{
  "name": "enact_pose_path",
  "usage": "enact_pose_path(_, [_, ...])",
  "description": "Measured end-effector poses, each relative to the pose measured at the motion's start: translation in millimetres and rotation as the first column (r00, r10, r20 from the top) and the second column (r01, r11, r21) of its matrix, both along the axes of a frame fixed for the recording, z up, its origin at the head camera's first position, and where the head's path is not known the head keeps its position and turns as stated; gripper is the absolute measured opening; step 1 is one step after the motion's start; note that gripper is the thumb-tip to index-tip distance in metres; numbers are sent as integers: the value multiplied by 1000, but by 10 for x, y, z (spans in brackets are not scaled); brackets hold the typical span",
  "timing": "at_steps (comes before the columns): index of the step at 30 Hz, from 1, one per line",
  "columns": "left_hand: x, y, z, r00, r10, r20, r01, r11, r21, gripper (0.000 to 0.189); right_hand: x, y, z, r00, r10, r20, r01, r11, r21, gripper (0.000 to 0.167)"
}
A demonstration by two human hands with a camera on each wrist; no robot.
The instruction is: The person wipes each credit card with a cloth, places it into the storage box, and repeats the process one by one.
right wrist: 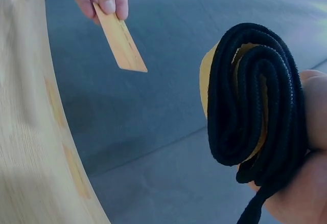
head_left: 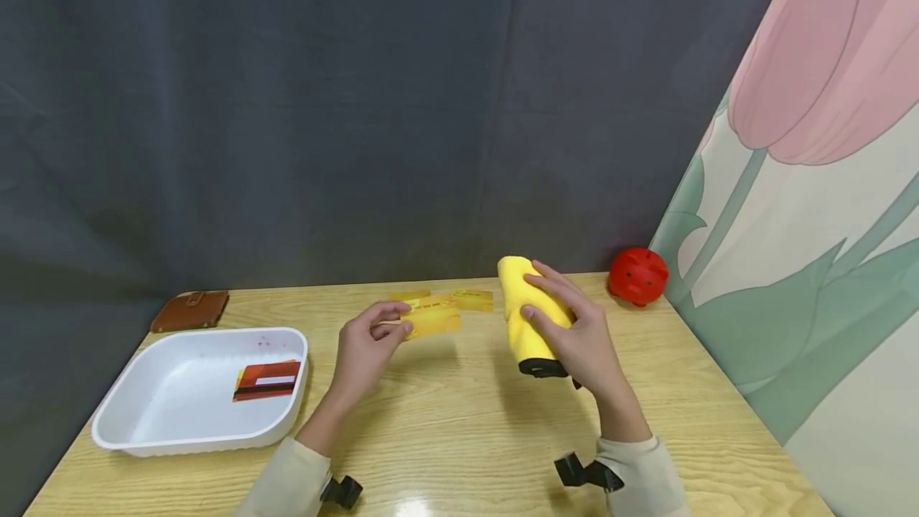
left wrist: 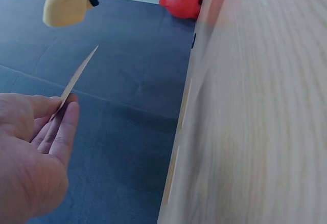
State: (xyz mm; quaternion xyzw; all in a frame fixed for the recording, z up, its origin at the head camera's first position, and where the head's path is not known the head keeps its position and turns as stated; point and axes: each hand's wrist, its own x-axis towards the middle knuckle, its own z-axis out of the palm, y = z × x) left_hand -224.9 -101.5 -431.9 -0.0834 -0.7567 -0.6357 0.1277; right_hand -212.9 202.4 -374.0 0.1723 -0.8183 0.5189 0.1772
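Note:
Between thumb and fingers, my left hand point(head_left: 371, 339) pinches a gold plastic card point(head_left: 433, 317) by its left end, raised above the table. In the left wrist view the card point(left wrist: 76, 78) shows nearly edge-on. My right hand point(head_left: 574, 325) grips a folded yellow cloth point(head_left: 530, 313) with black edging, also held up off the table. Its layered black end point(right wrist: 255, 101) fills much of the right wrist view. Two more gold cards lie on the table behind the held one, one at the right point(head_left: 474, 300) and the other partly hidden behind my left fingers.
A white tray point(head_left: 194, 437) stands at the left with a red card point(head_left: 267, 380) and another card under it. Behind it lies a brown leather wallet point(head_left: 191, 311). A red piggy bank point(head_left: 637, 276) sits at the back right, beside the flowered wall. A dark curtain point(head_left: 345, 118) rises behind the table.

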Motion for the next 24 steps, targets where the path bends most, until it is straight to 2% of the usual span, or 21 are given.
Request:
enact_pose_path(6, [59,31,-12,1000,-8,30,7,1000,19,23,73,-112,19,998,60,-11,-60,997,-41,43])
enact_pose_path(12, [94,68,-5,999,-33,25,32,999,43,25,158,-261,47,993,119,-26,-120,991,-60,42])
enact_pose_path(18, [132,124,16,998,-56,14,55,997,52,25,211,-414,33,983,174,-65,-176,984,-36,43])
enact_pose_path(24, [188,188,56,996,-90,-9,90,992,83,26,234,-548,-39,974,224,-39,-224,974,3,43])
